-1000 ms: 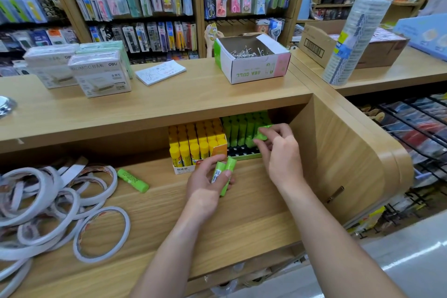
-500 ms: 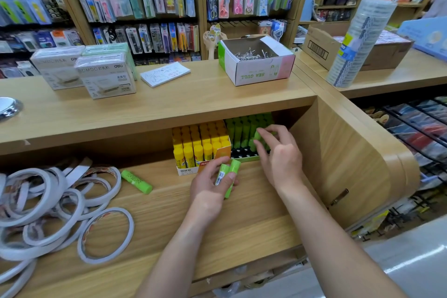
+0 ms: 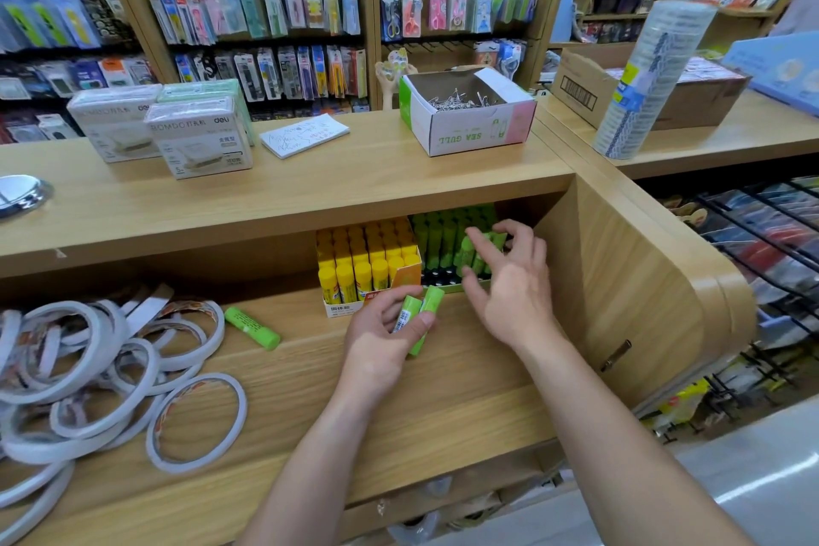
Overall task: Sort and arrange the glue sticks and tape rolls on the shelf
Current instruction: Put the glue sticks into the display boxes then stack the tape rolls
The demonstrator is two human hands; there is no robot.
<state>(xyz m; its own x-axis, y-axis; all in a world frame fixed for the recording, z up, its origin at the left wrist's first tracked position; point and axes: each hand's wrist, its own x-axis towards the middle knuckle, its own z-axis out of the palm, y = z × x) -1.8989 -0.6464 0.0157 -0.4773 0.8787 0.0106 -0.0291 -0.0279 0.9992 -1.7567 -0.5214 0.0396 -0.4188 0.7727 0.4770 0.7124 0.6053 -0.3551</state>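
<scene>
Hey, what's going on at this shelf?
Someone is tidying glue sticks. The left hand holds two green glue sticks; the right hand hovers, fingers loose, over the box of green sticks, beside a box of yellow ones. One green stick and a heap of tape rolls lie loose on the shelf.

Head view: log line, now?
left grip: two green sticks; right grip: open at boxed sticks; loose stick: on shelf; tapes: piled left
</scene>
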